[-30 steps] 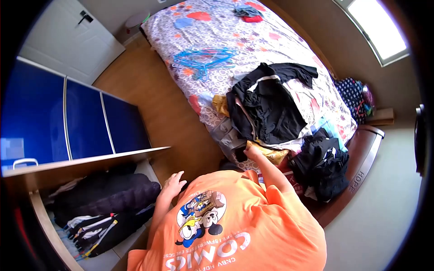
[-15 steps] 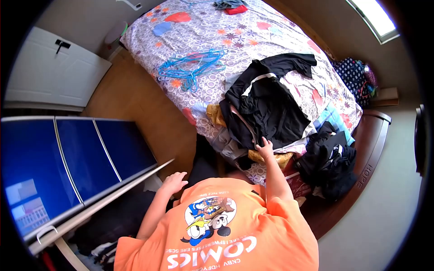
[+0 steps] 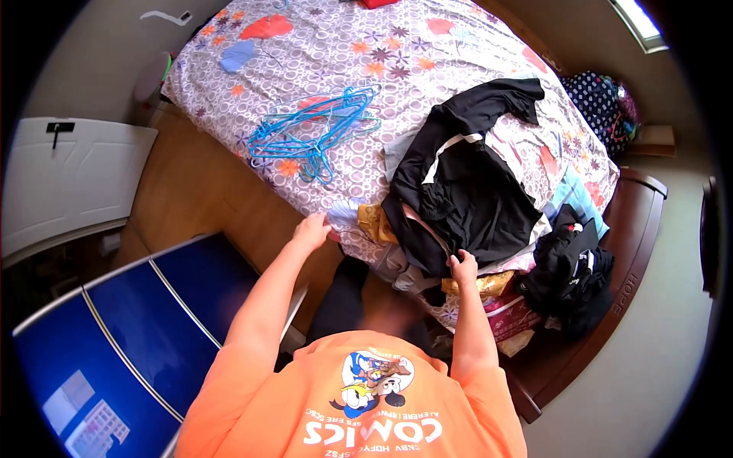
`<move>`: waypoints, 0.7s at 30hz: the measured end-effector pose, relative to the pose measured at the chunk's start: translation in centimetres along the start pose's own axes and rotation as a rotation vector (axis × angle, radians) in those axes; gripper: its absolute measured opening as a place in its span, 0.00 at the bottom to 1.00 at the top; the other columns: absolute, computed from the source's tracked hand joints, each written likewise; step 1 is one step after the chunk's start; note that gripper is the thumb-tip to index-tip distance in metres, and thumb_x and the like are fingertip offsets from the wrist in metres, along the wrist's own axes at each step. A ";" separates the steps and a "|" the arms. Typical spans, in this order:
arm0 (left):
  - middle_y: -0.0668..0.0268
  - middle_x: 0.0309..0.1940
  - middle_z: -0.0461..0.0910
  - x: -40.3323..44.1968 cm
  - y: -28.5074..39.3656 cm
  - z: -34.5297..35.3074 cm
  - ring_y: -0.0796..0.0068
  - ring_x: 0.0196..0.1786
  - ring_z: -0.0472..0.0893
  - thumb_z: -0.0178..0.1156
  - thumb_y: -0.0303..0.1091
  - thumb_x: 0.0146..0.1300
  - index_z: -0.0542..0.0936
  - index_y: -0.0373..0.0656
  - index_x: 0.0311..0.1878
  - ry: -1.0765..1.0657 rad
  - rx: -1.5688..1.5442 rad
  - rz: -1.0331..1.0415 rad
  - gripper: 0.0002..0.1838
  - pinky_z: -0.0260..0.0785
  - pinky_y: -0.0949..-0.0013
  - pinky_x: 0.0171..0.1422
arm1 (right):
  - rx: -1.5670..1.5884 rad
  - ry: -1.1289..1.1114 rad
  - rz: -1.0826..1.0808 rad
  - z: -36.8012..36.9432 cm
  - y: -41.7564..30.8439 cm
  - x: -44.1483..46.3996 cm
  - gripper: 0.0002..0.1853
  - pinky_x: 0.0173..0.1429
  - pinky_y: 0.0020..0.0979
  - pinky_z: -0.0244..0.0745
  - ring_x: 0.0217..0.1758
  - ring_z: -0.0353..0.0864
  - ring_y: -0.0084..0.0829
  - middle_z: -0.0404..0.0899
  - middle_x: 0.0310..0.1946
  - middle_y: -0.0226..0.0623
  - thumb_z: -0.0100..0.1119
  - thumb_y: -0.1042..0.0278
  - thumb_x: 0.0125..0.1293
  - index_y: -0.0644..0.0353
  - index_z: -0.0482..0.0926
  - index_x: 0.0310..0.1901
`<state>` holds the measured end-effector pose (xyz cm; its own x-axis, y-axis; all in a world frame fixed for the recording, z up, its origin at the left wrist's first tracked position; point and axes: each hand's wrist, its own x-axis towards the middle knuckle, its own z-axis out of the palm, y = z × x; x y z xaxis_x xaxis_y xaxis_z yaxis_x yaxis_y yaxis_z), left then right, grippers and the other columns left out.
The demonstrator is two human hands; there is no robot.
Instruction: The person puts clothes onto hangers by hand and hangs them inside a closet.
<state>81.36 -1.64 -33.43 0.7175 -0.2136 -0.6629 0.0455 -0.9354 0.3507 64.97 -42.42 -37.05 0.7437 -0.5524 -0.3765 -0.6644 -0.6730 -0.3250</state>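
Observation:
A black garment with a white stripe lies crumpled on the bed, one sleeve stretched toward the far side. At its near edge, my right hand is closed on the fabric. My left hand is held out by the side of the bed, apart from the garment, its fingers loosely extended and seemingly holding nothing. Beyond that hand, a bundle of blue clothes hangers rests on the patterned sheet. Yellow cloth and other folded pieces show beneath the black garment.
The bed has a dark wooden headboard on the right. Black clothes are heaped beside it. A blue-panelled cabinet stands at the lower left, and a white door is behind it.
My left hand has moved forward and up from beside the cabinet to the bed's edge. My right hand stays at the black garment's near edge. The view has shifted.

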 end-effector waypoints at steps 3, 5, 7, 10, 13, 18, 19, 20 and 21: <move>0.54 0.57 0.71 4.6 -1.0 -0.7 0.52 0.57 0.73 0.58 0.41 0.60 0.67 0.44 0.62 0.032 0.054 -0.050 0.27 0.68 0.54 0.59 | 0.241 -0.148 0.068 -0.7 -1.2 -0.7 0.12 0.38 0.30 0.74 0.29 0.79 0.31 0.80 0.25 0.38 0.67 0.66 0.53 0.64 0.80 0.34; 0.53 0.59 0.69 8.0 -2.2 -0.2 0.52 0.59 0.72 0.58 0.41 0.60 0.66 0.44 0.63 0.137 0.020 -0.032 0.29 0.66 0.55 0.61 | 0.291 -0.116 0.010 -0.2 -2.2 -3.0 0.09 0.32 0.28 0.70 0.22 0.72 0.25 0.75 0.17 0.33 0.66 0.69 0.51 0.63 0.75 0.24; 0.53 0.61 0.68 11.0 -3.3 0.8 0.51 0.60 0.72 0.59 0.41 0.60 0.65 0.45 0.64 0.192 -0.035 0.010 0.30 0.65 0.55 0.62 | 0.262 -0.157 0.017 0.4 -3.0 -5.6 0.08 0.32 0.29 0.70 0.22 0.71 0.26 0.73 0.17 0.33 0.64 0.72 0.49 0.63 0.73 0.25; 0.51 0.64 0.65 13.5 -2.2 0.0 0.50 0.62 0.70 0.59 0.39 0.59 0.59 0.45 0.67 0.140 -0.100 0.013 0.34 0.61 0.56 0.66 | 0.231 -0.105 0.124 1.7 -3.5 -9.3 0.11 0.33 0.32 0.70 0.23 0.71 0.32 0.71 0.20 0.36 0.59 0.75 0.47 0.62 0.70 0.34; 0.48 0.61 0.68 14.7 -1.3 1.3 0.51 0.62 0.70 0.61 0.38 0.58 0.55 0.42 0.68 -0.027 -0.191 -0.147 0.37 0.63 0.54 0.64 | 0.102 0.010 0.040 2.8 -2.9 -10.1 0.20 0.50 0.37 0.69 0.44 0.73 0.44 0.70 0.40 0.49 0.56 0.75 0.48 0.64 0.68 0.46; 0.50 0.59 0.70 13.9 0.0 1.0 0.52 0.62 0.70 0.62 0.37 0.58 0.62 0.42 0.61 -0.007 -0.077 -0.207 0.30 0.64 0.53 0.63 | -0.016 -0.110 0.172 0.4 -5.5 -9.2 0.25 0.56 0.42 0.69 0.51 0.72 0.52 0.69 0.48 0.53 0.57 0.70 0.52 0.63 0.67 0.54; 0.50 0.60 0.69 13.5 0.0 0.6 0.53 0.63 0.69 0.62 0.38 0.57 0.63 0.42 0.60 0.015 -0.042 -0.185 0.29 0.63 0.53 0.64 | -0.076 -0.143 0.174 -0.6 -6.7 -9.3 0.26 0.55 0.43 0.70 0.51 0.73 0.53 0.69 0.48 0.53 0.59 0.69 0.52 0.63 0.67 0.54; 0.51 0.60 0.69 13.1 0.1 0.2 0.53 0.64 0.68 0.63 0.38 0.57 0.63 0.42 0.59 0.040 -0.006 -0.162 0.29 0.63 0.53 0.64 | -0.136 -0.174 0.175 -1.4 -7.6 -9.4 0.26 0.55 0.44 0.71 0.51 0.74 0.53 0.69 0.49 0.53 0.60 0.67 0.53 0.62 0.67 0.55; 0.52 0.61 0.68 12.6 0.0 0.1 0.53 0.66 0.65 0.64 0.40 0.56 0.62 0.44 0.60 0.085 0.012 -0.115 0.31 0.61 0.54 0.66 | -0.133 -0.165 0.171 -2.1 -8.0 -9.6 0.26 0.55 0.44 0.71 0.51 0.74 0.53 0.69 0.49 0.53 0.60 0.67 0.53 0.62 0.67 0.55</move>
<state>90.35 -4.33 -41.89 0.7643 -0.0807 -0.6398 0.1227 -0.9558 0.2672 63.29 -32.70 -29.03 0.5921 -0.5834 -0.5560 -0.7557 -0.6415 -0.1318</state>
